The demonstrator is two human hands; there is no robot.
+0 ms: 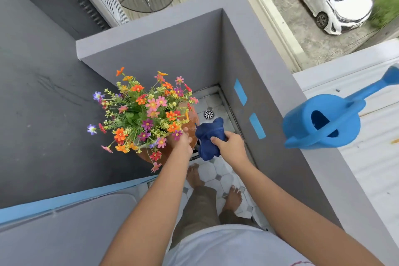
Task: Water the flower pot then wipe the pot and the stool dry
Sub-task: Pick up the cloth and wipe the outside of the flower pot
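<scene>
In the corner of a grey-walled balcony, your left hand (183,141) grips the rim of the terracotta flower pot (192,119) filled with multicoloured flowers, while your right hand (230,147) clutches a bunched dark blue cloth (209,138) just beside the pot. A blue plastic watering can (323,123) sits on the wall ledge (319,170), well apart.

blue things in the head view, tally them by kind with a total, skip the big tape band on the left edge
watering can: 1, on the wall top
cloth: 1, dark blue, held in the right hand
tape strips on the inner wall: 2
total: 4
</scene>
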